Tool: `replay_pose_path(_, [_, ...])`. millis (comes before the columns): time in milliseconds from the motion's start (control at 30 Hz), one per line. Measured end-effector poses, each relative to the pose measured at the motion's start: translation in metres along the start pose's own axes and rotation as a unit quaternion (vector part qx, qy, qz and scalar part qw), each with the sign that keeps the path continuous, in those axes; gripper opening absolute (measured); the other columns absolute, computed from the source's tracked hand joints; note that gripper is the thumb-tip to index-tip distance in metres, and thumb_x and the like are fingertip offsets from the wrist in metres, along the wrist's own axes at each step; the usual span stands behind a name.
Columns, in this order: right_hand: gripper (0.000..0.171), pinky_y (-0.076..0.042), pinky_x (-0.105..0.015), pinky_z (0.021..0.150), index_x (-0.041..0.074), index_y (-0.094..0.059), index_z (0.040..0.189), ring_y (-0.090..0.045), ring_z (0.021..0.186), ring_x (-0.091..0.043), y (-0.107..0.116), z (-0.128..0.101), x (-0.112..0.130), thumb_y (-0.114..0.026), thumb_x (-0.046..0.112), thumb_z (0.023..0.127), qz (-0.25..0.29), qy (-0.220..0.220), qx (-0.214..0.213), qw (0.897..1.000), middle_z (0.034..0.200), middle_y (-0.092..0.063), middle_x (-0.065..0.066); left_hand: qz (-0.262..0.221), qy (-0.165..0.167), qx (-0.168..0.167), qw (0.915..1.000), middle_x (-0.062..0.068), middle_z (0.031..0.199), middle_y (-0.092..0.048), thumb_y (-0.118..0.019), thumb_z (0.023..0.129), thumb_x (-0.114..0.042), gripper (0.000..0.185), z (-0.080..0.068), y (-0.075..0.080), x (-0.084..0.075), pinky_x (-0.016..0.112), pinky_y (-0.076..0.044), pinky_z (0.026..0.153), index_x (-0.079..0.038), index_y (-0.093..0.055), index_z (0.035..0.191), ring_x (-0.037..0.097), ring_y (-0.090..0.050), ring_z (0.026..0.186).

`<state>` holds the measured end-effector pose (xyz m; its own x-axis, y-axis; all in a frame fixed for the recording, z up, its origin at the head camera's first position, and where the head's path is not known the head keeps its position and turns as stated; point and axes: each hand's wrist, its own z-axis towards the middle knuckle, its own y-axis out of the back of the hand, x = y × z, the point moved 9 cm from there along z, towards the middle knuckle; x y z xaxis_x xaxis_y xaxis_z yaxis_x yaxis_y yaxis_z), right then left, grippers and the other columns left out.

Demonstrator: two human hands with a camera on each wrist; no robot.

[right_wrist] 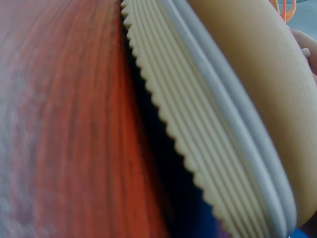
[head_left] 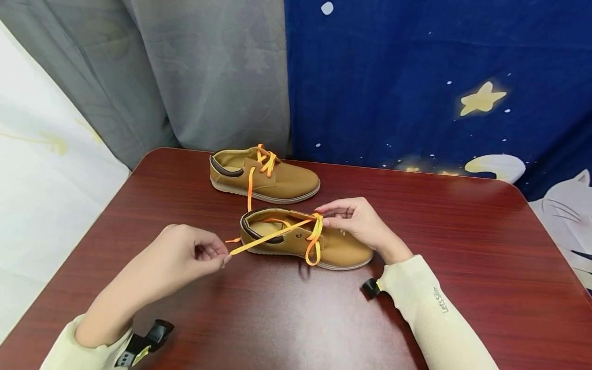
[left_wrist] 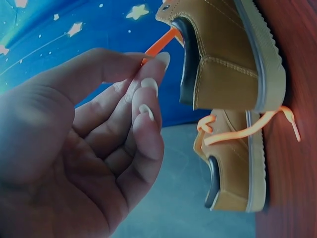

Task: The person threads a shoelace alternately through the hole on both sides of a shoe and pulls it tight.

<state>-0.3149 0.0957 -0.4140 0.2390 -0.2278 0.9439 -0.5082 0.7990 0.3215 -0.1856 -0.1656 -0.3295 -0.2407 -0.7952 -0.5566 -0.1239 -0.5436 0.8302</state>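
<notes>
A tan shoe (head_left: 347, 250) with a pale sole lies nearest me on the table, toe to the right. My left hand (head_left: 187, 254) pinches one end of its orange shoelace (head_left: 270, 237), which is stretched taut from the lacing toward the left. At the lacing, my right hand (head_left: 361, 224) pinches the lace between thumb and forefinger; a loop (head_left: 313, 252) hangs down the shoe's near side. In the left wrist view, thumb and forefinger grip the lace (left_wrist: 161, 44). The sole (right_wrist: 198, 99) fills much of the right wrist view, with only a bit of the hand showing.
Behind stands a second tan shoe (head_left: 296, 180) with orange laces, one lace end (head_left: 250, 190) hanging down its side. Both shoes are on a dark red wooden table (head_left: 462, 231). Grey (head_left: 222, 67) and blue star-patterned curtains (head_left: 393, 77) hang at the table's back edge.
</notes>
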Motion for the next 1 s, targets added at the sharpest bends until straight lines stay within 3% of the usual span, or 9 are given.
replay_pose_path(200, [0.029,-0.047,-0.022,0.055,0.001,-0.073,0.117,-0.066,0.072,-0.004,0.0,0.0,-0.002,-0.075,0.005,0.088,0.012,-0.008,0.004,1.0,0.107,-0.078,-0.011,-0.005,-0.01,0.013,0.9999,-0.021,0.065,-0.059,-0.073,0.077,-0.005,0.028,-0.017,0.0,0.012,0.02,-0.048,0.059,-0.033,-0.07,0.073,-0.004,-0.055,0.062])
replay_pose_path(300, [0.028,-0.046,-0.022,0.053,0.0,-0.073,0.116,-0.066,0.072,-0.003,0.0,0.001,-0.002,-0.075,0.004,0.088,0.014,-0.009,0.003,1.0,0.106,-0.078,-0.009,-0.009,-0.013,0.026,0.9995,-0.021,0.065,-0.06,-0.075,0.078,-0.006,0.026,-0.024,-0.003,0.019,0.019,-0.047,0.058,-0.031,-0.071,0.075,-0.004,-0.054,0.063])
replay_pose_path(500, [0.028,-0.045,-0.022,0.052,0.001,-0.074,0.115,-0.068,0.073,-0.004,0.0,0.001,-0.002,-0.076,0.006,0.087,0.016,-0.019,-0.001,1.0,0.105,-0.078,-0.006,-0.005,-0.054,0.039,0.9978,-0.023,0.064,-0.057,-0.074,0.077,-0.002,0.029,-0.035,-0.008,0.025,0.019,-0.045,0.055,-0.031,-0.07,0.075,-0.007,-0.05,0.061])
replay_pose_path(767, [0.027,-0.045,-0.022,0.052,0.002,-0.074,0.115,-0.067,0.074,-0.004,0.0,0.002,-0.002,-0.075,0.007,0.088,0.02,-0.022,-0.001,1.0,0.102,-0.079,-0.001,0.009,-0.071,0.046,0.9963,-0.026,0.063,-0.053,-0.076,0.076,-0.003,0.03,-0.048,-0.014,0.038,0.017,-0.042,0.052,-0.031,-0.068,0.073,-0.011,-0.045,0.059])
replay_pose_path(1000, [0.027,-0.046,-0.022,0.054,0.001,-0.073,0.116,-0.071,0.083,-0.003,0.0,0.002,-0.005,-0.074,0.007,0.089,0.015,-0.028,0.0,0.999,0.105,-0.079,-0.006,0.012,-0.054,0.06,0.9967,-0.027,0.063,-0.052,-0.074,0.075,-0.001,0.031,-0.06,-0.017,0.053,0.017,-0.04,0.051,-0.031,-0.068,0.073,-0.012,-0.043,0.06])
